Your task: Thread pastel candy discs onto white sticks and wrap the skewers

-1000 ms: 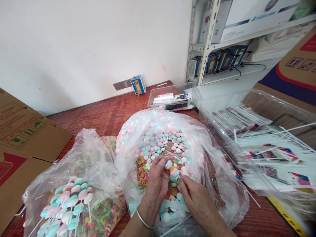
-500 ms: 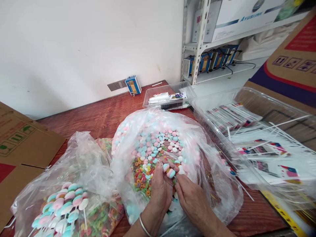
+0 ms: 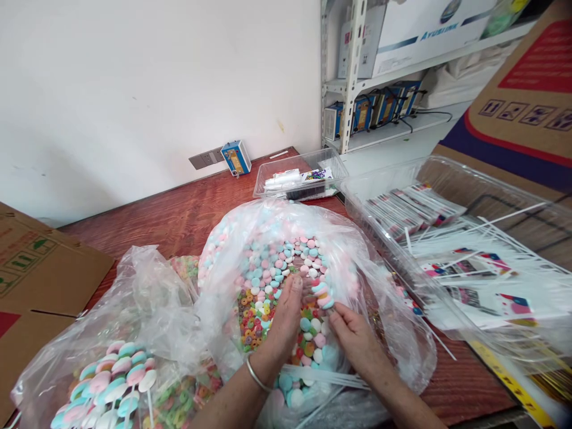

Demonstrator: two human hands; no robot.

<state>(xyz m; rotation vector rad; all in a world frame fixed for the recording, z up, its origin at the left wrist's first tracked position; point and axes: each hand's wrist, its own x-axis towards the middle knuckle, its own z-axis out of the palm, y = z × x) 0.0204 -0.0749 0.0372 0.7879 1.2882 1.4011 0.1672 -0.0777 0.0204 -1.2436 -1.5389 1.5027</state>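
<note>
My right hand (image 3: 353, 333) pinches the lower end of a candy skewer (image 3: 322, 295), a short stack of pink, blue and white candies with orange between them. My left hand (image 3: 286, 316), with a bangle at the wrist, is just left of the stack, fingers stretched out and thumb raised; part of them is blurred. Both hands are over an open clear plastic bag (image 3: 357, 256) of pastel button candies (image 3: 263, 268) and colourful ring gummies (image 3: 252, 322). White sticks (image 3: 330, 376) lie across the bag below my hands.
At left, another clear bag (image 3: 152, 304) holds finished-looking candy skewers (image 3: 116, 381) and ring gummies. A clear bin (image 3: 393, 244) of white sticks and printed cards stands right; a small clear tray (image 3: 263, 187) sits behind. Cardboard boxes (image 3: 53, 262) flank the wooden table (image 3: 179, 208).
The candy skewer and my right hand have shifted slightly right and up. My left hand has opened away from the stack, its fingers straighter. The view has turned a little to the right.
</note>
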